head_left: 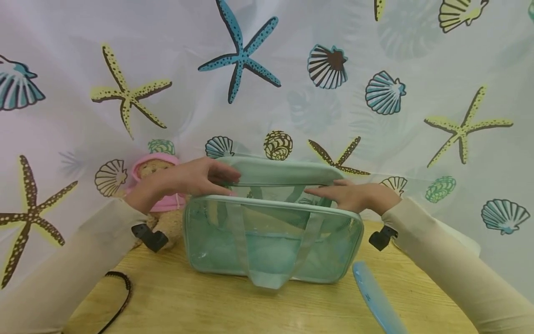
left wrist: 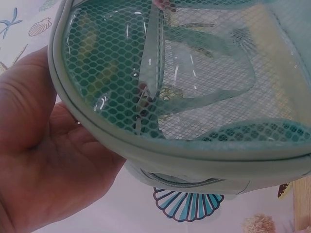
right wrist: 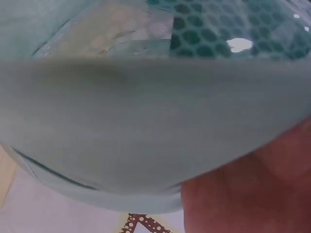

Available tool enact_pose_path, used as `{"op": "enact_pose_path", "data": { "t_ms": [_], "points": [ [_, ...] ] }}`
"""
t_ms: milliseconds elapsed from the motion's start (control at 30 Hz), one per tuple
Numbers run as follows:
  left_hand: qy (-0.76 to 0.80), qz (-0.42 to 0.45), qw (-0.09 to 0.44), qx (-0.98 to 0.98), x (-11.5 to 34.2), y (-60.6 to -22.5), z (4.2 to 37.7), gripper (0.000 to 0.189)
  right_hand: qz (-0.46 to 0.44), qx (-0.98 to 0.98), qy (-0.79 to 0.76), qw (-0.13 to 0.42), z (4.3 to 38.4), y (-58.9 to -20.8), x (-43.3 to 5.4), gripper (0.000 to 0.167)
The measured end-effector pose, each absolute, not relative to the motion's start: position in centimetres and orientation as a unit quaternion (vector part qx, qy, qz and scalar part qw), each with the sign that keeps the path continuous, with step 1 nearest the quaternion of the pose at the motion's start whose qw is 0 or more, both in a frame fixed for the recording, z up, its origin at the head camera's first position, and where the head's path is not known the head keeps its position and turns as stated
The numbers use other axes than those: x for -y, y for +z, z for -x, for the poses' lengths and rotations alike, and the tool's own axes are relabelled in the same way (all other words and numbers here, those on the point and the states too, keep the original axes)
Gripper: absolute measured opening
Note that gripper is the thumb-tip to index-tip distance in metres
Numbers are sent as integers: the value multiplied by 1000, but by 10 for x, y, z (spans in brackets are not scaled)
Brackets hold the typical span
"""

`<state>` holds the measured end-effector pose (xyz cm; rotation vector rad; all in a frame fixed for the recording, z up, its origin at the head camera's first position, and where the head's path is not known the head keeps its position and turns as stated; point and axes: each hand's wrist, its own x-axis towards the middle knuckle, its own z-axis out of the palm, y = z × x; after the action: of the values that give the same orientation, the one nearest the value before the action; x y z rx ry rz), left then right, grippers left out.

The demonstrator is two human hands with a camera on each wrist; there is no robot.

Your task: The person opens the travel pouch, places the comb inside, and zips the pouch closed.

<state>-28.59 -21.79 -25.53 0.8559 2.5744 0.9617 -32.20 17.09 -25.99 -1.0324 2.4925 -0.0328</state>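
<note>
A clear, mint-green trimmed toiletry bag [head_left: 275, 241] stands upright on the table with its top unzipped. Its pale strap handle [head_left: 267, 280] hangs down the front. At the left end of the opening is my left hand [head_left: 200, 178], thumb by the front rim and fingers reaching toward the raised back flap [head_left: 288, 171]. My right hand [head_left: 354, 195] is at the right end, its fingers extended into the opening. Honeycomb mesh [left wrist: 107, 73] shows on the bag's end in the left wrist view. In the right wrist view the bag's trim [right wrist: 146, 121] hides most of the fingers.
Behind my left forearm sits a teddy bear [head_left: 171, 227] in a pink hood. A blue comb [head_left: 377, 299] lies at the front right of the wooden table [head_left: 233, 306]. A dark headband [head_left: 126, 297] lies at front left. A shell-and-starfish curtain [head_left: 275, 111] hangs behind.
</note>
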Motion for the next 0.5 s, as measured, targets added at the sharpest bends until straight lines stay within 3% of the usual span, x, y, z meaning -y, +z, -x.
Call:
{"op": "enact_pose_path", "data": {
  "t_ms": [133,267,433,500],
  "points": [
    [334,-292,126,-887,220,-256,286,58,398,-896,-62,187,323,-256,-174,72],
    [337,-284,122,-890,220,-255,284,58,396,-908,-119,71,313,-249,-187,38],
    [333,-285,116,-891,215,-254,287,56,313,-942,-119,-36,277,-242,-211,27],
    [333,-288,121,-890,213,-255,289,56,276,-955,-104,-33,262,-245,-223,28]
  ]
}}
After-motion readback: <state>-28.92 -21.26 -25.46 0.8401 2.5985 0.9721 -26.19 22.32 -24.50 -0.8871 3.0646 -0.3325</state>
